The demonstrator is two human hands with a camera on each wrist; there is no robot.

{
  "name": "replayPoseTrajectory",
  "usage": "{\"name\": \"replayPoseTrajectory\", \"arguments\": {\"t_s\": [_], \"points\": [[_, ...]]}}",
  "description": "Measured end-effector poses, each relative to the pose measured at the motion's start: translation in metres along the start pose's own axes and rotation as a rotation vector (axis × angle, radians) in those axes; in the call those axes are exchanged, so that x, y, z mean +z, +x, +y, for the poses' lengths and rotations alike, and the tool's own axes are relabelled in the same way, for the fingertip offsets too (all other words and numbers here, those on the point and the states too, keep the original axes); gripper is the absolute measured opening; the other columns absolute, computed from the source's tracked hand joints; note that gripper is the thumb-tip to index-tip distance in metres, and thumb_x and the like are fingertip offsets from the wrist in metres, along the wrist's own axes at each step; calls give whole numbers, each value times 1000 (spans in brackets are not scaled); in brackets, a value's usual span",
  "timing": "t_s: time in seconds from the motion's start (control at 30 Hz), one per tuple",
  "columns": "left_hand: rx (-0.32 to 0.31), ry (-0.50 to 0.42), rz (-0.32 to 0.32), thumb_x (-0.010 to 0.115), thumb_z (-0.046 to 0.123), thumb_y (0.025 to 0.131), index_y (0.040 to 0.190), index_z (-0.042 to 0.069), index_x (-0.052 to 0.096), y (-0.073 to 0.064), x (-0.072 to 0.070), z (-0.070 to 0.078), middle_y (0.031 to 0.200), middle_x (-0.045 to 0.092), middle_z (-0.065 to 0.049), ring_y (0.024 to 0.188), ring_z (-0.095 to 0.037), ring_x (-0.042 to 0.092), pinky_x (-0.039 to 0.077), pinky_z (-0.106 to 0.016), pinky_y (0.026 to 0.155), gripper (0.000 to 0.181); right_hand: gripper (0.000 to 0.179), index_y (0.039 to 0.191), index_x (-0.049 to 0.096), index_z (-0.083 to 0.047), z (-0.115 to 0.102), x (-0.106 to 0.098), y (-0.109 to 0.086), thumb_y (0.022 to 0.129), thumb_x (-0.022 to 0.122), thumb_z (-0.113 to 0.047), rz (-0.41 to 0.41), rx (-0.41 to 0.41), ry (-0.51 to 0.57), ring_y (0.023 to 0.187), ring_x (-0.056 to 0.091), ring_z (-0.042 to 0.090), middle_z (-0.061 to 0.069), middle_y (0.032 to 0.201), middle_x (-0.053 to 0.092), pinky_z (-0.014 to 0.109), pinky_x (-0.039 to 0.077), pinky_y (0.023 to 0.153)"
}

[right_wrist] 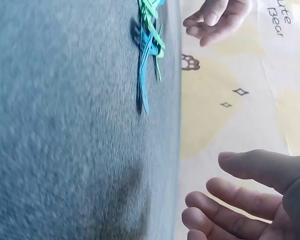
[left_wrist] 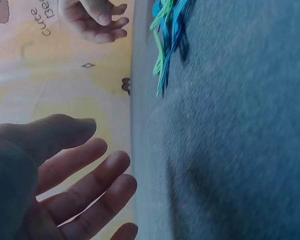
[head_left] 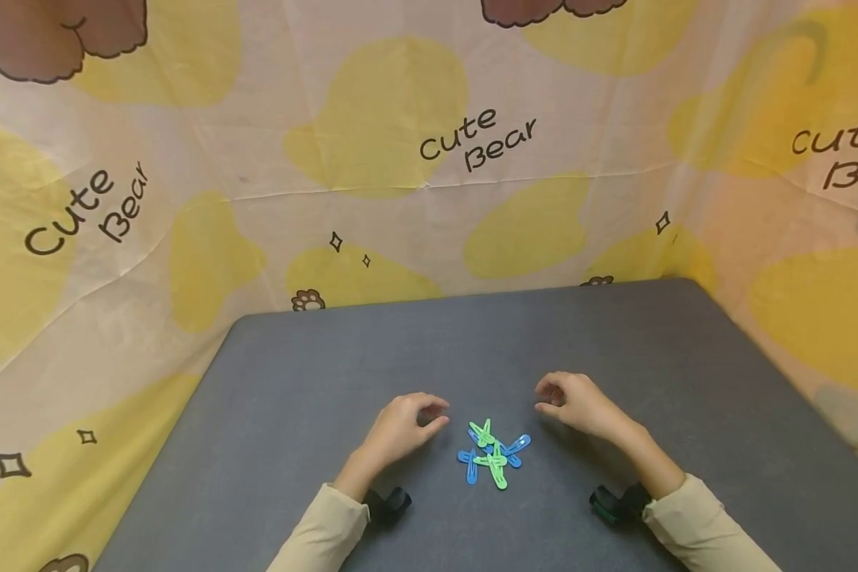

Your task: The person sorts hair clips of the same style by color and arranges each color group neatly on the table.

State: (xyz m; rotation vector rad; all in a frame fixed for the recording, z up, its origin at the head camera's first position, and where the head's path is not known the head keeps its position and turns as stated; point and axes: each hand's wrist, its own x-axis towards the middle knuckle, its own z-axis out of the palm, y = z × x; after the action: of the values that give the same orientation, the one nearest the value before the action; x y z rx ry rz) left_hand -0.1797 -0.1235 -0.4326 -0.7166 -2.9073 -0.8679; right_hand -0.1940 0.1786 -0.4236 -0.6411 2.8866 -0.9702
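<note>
A small heap of blue and green snap hair clips (head_left: 499,461) lies on the grey table, the pieces crossing over one another. To the left of the heap hovers my left hand (head_left: 403,427), fingers loosely bent and thumb apart from them, holding nothing. On the other side, my right hand (head_left: 579,403) is raised above the table a little farther back, also relaxed and holding nothing. Neither hand touches the clips. The left wrist view shows the clips (left_wrist: 165,40) edge-on beyond the left hand (left_wrist: 75,185); the right wrist view shows them likewise, with the right hand (right_wrist: 245,200) nearby.
The grey table (head_left: 314,365) has rounded far corners. A patterned cloth (head_left: 400,119) with yellow patches and lettering hangs behind it and along both sides. Dark wrist-worn devices sit under the left wrist (head_left: 389,505) and the right wrist (head_left: 618,504).
</note>
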Motion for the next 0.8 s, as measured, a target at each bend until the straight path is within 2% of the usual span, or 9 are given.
{"name": "replayPoseTrajectory", "arguments": {"t_s": [0.3,0.8], "points": [[50,-28,-69,69,22,88,100,13,73,-2,9,3,88,72,2,76,-5,62,48,-18,69,15,11,88,68,-3,-5,10,-2,81,73,-9,-63,-89,37,66,49,-1,1,75,64,19,44,60],[44,-121,-168,74,20,83,93,9,75,-3,20,5,85,72,-1,75,-5,62,47,-15,69,15,11,83,69,-3,-11,21,1,77,77,-8,-233,-94,113,64,49,-4,0,74,65,17,45,58]]}}
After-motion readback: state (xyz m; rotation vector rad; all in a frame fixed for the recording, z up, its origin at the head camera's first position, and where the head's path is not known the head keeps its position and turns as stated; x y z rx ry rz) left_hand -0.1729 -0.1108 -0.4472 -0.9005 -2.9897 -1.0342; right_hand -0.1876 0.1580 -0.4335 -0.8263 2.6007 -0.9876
